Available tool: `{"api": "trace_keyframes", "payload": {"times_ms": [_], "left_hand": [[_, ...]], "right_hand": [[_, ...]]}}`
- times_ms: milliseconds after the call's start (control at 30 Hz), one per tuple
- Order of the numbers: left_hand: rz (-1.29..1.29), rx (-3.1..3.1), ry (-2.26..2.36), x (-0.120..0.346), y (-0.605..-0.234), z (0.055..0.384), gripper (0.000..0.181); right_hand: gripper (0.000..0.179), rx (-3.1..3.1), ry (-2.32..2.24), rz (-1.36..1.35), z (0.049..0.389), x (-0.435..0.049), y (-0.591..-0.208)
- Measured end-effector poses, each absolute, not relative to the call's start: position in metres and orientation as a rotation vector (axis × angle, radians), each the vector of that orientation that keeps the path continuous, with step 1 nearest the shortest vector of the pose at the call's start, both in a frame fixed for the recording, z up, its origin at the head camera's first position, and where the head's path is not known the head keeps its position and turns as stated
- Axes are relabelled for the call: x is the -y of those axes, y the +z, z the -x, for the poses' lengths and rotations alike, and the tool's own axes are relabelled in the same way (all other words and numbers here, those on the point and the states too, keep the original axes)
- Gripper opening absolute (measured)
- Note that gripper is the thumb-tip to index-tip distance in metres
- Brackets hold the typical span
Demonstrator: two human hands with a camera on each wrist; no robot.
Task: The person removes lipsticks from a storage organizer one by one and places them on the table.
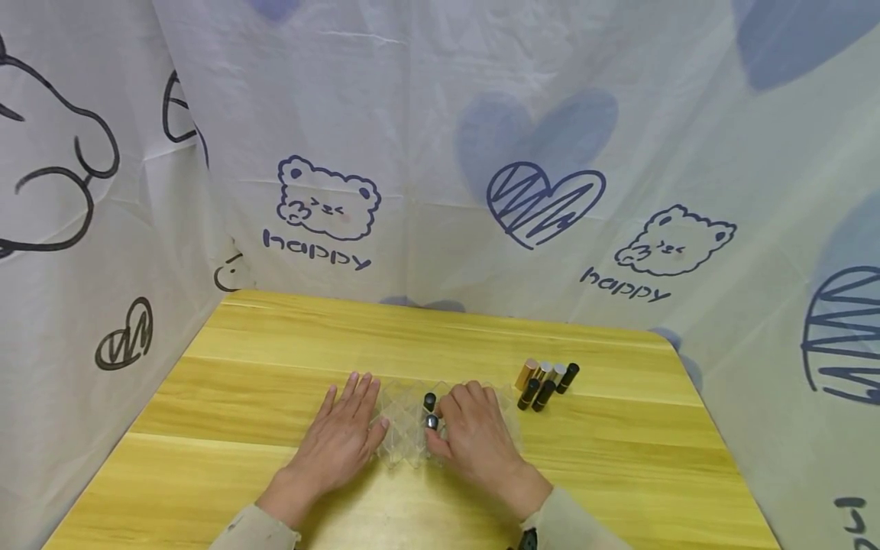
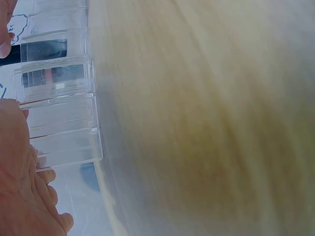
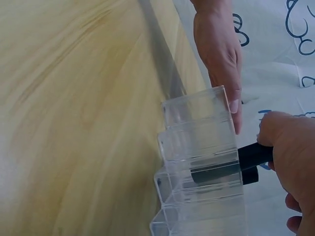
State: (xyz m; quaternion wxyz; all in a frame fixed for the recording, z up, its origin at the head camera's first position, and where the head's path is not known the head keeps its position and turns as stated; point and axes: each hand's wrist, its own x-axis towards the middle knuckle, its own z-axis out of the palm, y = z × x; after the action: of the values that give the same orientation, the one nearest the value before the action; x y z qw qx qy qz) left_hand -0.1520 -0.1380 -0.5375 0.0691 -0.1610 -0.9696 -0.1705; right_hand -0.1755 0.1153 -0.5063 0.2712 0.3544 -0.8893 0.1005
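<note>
A clear plastic lipstick organizer [image 1: 402, 435] with several compartments stands on the table. My right hand [image 1: 479, 435] is over its right part and pinches a black lipstick tube [image 3: 256, 155] between thumb and fingers. That tube's lower part is inside a compartment, its top sticking out. Close by, a second dark tube [image 3: 250, 175] sits lower in the organizer. My left hand [image 1: 341, 435] lies at the organizer's left end with its fingers straight and the thumb touching the side. The right hand hides part of the organizer in the head view.
To the right of the organizer stand several lipstick tubes: a gold one [image 1: 526, 374], silver-topped ones [image 1: 558, 373] and black ones [image 1: 544, 396]. The wooden table [image 1: 605, 458] ends at a printed white curtain [image 1: 426, 229] behind and at both sides.
</note>
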Motion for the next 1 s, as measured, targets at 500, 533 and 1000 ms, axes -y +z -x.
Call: {"api": "trace_keyframes", "payload": {"times_ms": [500, 533, 1000], "left_hand": [[0.487, 2.923, -0.513, 0.138, -0.537, 0.152, 0.068], [0.487, 2.924, -0.514, 0.138, -0.537, 0.152, 0.068], [0.487, 2.938, -0.521, 0.137, -0.537, 0.151, 0.069]], "right_hand": [[0.021, 2.393, 0.246, -0.957, 0.175, -0.117, -0.489], [0.020, 2.389, 0.249, -0.956, 0.175, -0.118, -0.487], [0.021, 2.294, 0.281, -0.978, 0.175, -0.142, -0.454]]}}
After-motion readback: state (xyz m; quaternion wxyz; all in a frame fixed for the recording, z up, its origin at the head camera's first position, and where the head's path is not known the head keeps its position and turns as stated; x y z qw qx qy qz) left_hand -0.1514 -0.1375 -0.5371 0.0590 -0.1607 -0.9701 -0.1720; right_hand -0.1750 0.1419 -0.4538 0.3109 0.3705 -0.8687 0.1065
